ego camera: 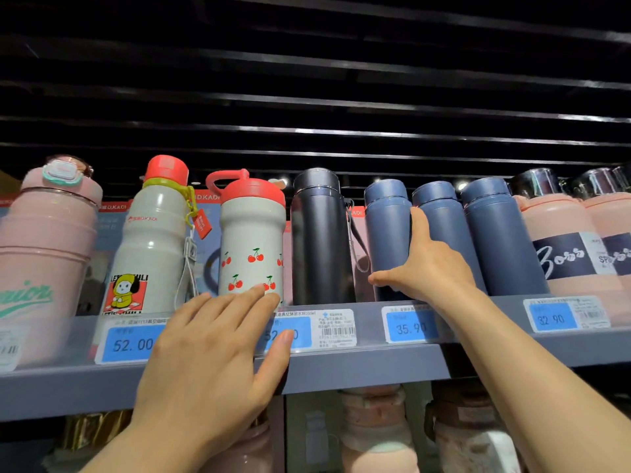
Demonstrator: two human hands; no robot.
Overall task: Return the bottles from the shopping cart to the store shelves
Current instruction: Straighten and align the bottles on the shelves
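Observation:
Three matte blue bottles stand side by side on the grey shelf (368, 367). My right hand (426, 264) wraps the leftmost blue bottle (387, 227): the thumb crosses its lower front and the fingers reach into the gap beside the middle blue bottle (444, 213). The bottle is upright on the shelf. My left hand (211, 356) is spread flat in front of the shelf edge and holds nothing. Its fingertips overlap the base of a white cherry-print bottle (251, 240) with a red lid. The shopping cart is out of view.
The same shelf holds a black bottle (319, 233), a white cartoon bottle (153, 233), a pink bottle (47, 247) at far left and pink "Boss" bottles (563, 254) at right. Blue price tags (411, 326) line the edge. More pink bottles (375, 431) stand on the shelf below.

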